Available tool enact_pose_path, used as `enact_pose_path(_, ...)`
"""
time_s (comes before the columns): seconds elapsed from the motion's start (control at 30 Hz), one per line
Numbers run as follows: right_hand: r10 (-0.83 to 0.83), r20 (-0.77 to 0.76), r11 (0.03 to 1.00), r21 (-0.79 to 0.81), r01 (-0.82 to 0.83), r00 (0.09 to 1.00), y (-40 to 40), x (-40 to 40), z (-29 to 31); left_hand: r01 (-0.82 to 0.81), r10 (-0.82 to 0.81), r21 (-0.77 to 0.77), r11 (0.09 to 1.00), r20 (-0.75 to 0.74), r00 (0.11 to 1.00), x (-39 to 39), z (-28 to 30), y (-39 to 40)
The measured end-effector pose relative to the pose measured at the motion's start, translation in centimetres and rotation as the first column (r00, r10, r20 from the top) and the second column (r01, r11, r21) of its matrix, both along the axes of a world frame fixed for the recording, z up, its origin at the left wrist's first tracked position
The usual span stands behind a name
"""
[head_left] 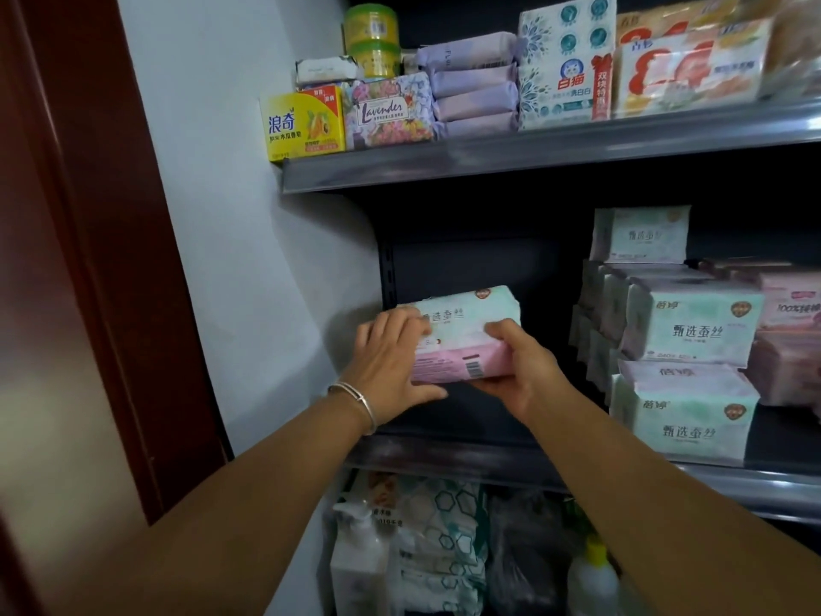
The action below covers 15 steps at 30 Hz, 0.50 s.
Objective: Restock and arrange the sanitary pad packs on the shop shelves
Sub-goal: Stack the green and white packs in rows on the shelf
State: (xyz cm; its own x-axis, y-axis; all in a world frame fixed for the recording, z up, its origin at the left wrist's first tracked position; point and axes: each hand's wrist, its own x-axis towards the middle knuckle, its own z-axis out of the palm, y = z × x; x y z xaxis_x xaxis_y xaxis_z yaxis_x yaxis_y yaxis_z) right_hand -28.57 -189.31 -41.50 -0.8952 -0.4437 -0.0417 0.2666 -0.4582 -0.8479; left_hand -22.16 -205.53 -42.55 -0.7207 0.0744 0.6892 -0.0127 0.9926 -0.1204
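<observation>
pad pack held between both hands at the middle shelf

a pad pack, mint on top and pink along its near edge with a barcode, sits between two hands above the left part of the middle shelf. whether its underside touches the shelf cannot be told.

the left hand is on the pack's left end. its fingers lie spread over the top left corner and its thumb reaches under the near pink edge, so the pack sits clasped between thumb and fingers. a silver bracelet circles that wrist.

the right hand grips the right end: fingers curled over the top right corner, thumb along the near bottom edge, palm below the pack.

to the right on the same shelf, well apart from the held pack, stand stacks of mint packs, with pink packs further right.

the upper shelf carries a yellow soap box, a lavender box, purple wrapped packs and a white and blue box.

below the middle shelf, a white pump bottle stands on the left, and a bottle with a yellow cap on the right.
</observation>
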Motion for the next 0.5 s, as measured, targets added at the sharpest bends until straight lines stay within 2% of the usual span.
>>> enact_pose_path(0.03, -0.007, -0.019, 1.0, -0.012, 0.007, 1.0, 0.3, -0.3, -0.2, 0.005, -0.005, 0.184, 0.983, 0.0, 1.0, 0.1, 0.0, 0.1)
enact_pose_path(0.07, -0.007, -0.033, 1.0, -0.025, 0.006, 0.999, 0.5, -0.6, -0.5, -0.004, 0.01, 0.393, 0.92, -0.016, 1.0, 0.2, 0.2, 0.2)
enact_pose_path(0.1, -0.002, -0.045, 0.999, -0.036, 0.001, 0.999, 0.7, -0.8, -0.7, 0.014, 0.008, 0.599, 0.801, -0.033, 0.999, 0.2, 0.7, 0.4)
enact_pose_path(0.13, 0.0, -0.057, 0.999, -0.037, -0.002, 0.998, 0.8, -1.0, -0.9, 0.038, -0.029, 0.778, 0.628, -0.026, 0.999, 0.1, 1.1, 0.4)
enact_pose_path(0.17, 0.001, -0.071, 1.0, -0.031, -0.003, 0.997, 0.8, -1.2, -1.1, 0.055, -0.114, 0.902, 0.428, -0.007, 0.993, 0.0, 1.5, 0.4)
enact_pose_path(0.2, 0.003, -0.09, 1.0, -0.023, -0.005, 0.996, 0.8, -1.3, -1.3, 0.05, -0.199, 0.963, 0.264, 0.003, 0.98, -0.1, 1.8, 0.4)
enact_pose_path(0.27, 0.01, -0.126, 1.0, -0.011, -0.012, 0.992, 0.8, -1.7, -1.7, 0.023, -0.299, 0.996, 0.083, 0.003, 0.954, -0.6, 1.9, -0.2)
enact_pose_path(0.33, 0.023, -0.186, 0.999, 0.051, -0.013, 0.982, 1.1, -2.1, -1.9, 0.033, -0.347, 0.999, -0.026, -0.04, 0.937, -0.8, 1.8, -0.6)
enact_pose_path(0.5, 0.05, -0.32, 0.97, 0.243, 0.031, 0.946, 0.8, -2.6, -2.6, 0.118, -0.307, 0.991, -0.066, -0.132, 0.942, -1.4, 1.3, -1.7)
